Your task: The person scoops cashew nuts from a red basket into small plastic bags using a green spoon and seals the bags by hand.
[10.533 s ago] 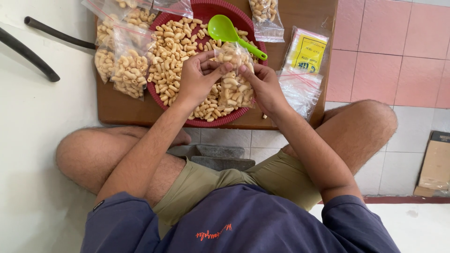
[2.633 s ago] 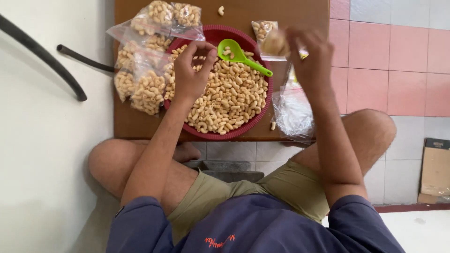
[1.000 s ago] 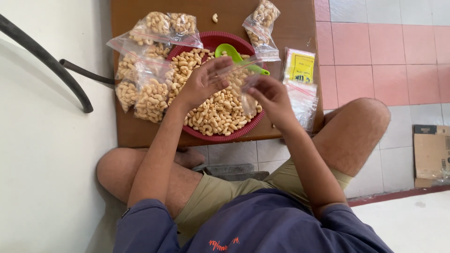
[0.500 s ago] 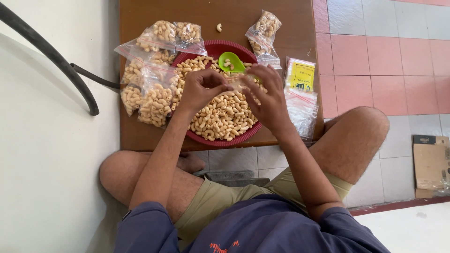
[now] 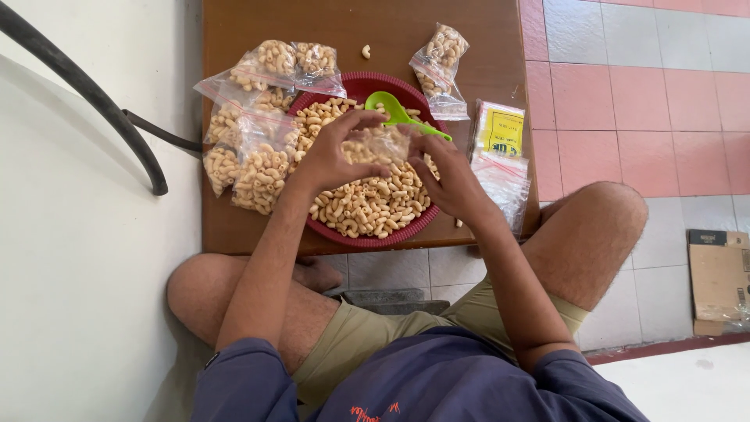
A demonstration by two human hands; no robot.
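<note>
Your left hand (image 5: 332, 156) and right hand (image 5: 445, 176) pinch a small clear plastic bag (image 5: 387, 143) between them, fingers closed on its edges, mouth stretched open for filling. It hangs over the round red plastic bowl of macaroni-shaped snacks (image 5: 375, 205) at the low brown wooden table (image 5: 391, 31)'s near edge, so spills drop back in. Green plastic scoop (image 5: 394, 113) rests in the bowl, within reach; filled bags (image 5: 262, 117) pile at the left edge.

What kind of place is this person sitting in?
Probably a home floor used as a small snack-packing spot. A person sits cross-legged on pink and white tiles at a low wooden table, with a red bowl of elbow-shaped snacks and filled plastic bags.
</note>
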